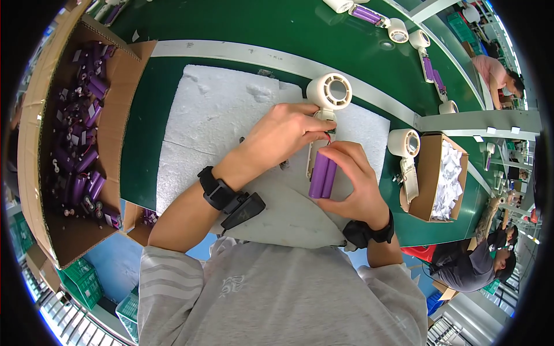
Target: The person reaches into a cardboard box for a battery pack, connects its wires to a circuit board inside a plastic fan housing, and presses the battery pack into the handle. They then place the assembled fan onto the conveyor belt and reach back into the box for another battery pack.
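A cream handheld fan point(320, 92) with a round slotted head lies over a white foam pad point(202, 109), its handle shell open toward me. My left hand point(283, 131) is closed on the fan's neck just below the head, thumb and forefinger by a thin red wire point(329, 138). My right hand point(359, 183) grips a purple two-cell battery pack point(322, 175) between thumb and fingers, over the handle shell. How far the pack sits inside the shell is hidden. Each wrist wears a black strap with a small device.
At left stands a cardboard box point(130, 86) of purple battery packs. To the right are another open fan point(407, 167) and a carton point(426, 173) of white slips. More fans with purple packs point(427, 68) line the green bench point(231, 23) beyond a pale rail. Other people sit at far right.
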Tool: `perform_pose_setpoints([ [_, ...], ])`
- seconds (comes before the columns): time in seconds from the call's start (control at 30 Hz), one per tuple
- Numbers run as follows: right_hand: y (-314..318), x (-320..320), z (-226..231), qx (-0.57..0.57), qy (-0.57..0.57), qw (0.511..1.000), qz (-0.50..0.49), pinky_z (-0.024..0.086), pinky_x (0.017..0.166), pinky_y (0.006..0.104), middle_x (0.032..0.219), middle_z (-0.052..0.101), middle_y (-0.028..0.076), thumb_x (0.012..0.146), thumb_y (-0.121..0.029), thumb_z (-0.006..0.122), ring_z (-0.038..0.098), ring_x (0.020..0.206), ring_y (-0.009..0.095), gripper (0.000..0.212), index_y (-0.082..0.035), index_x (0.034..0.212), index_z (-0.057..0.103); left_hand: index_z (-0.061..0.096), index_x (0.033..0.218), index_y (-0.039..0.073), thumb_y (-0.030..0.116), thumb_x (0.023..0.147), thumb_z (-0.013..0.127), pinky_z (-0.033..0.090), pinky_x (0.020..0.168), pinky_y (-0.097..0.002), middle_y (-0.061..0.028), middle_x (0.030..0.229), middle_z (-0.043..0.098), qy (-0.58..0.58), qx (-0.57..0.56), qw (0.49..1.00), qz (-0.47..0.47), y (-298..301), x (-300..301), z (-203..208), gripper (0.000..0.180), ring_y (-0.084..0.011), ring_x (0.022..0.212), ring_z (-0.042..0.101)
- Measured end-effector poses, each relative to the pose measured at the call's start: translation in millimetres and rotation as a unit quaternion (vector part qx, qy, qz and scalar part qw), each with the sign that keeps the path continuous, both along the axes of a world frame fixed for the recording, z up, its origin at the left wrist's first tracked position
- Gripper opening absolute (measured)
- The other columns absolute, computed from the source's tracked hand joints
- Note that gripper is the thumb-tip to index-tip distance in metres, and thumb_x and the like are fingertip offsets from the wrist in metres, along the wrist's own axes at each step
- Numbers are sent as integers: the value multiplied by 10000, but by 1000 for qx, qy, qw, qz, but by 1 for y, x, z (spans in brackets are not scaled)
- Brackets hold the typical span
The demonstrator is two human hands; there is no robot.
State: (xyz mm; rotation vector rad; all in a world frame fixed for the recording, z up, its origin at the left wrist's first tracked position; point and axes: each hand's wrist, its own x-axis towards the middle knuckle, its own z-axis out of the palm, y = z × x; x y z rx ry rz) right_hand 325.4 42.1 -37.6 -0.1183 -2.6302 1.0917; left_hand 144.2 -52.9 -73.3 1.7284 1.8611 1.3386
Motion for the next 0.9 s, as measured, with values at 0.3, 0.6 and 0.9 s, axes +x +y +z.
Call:
perform_pose_setpoints([
  [0.3,-2,-1,-1,9,-30,999,-24,509,900,392,1243,532,136,558,-52,836,562,1078,322,673,-48,1185,592,712,1041,89,121,802,702,554,727,-385,-156,972,664,22,7,1000,-14,0,-1,4,241,-324,816,667],
  [0.6,-5,1,-7,31,-7,997,-71,520,920,371,1248,544,141,568,-11,846,575,1112,307,589,-11,1118,635,700,1091,81,96,846,673,538,840,-415,-190,1017,672,5,-23,999,-35,-2,-7,3,247,-368,1014,640],
  [0.9,-7,-1,-12,55,-6,994,-90,521,914,377,1266,530,130,568,3,846,572,1115,312,556,-9,1085,643,694,1103,81,82,857,657,515,893,-428,-200,1009,670,-26,-40,997,-56,-2,-9,9,249,-374,1040,627],
])
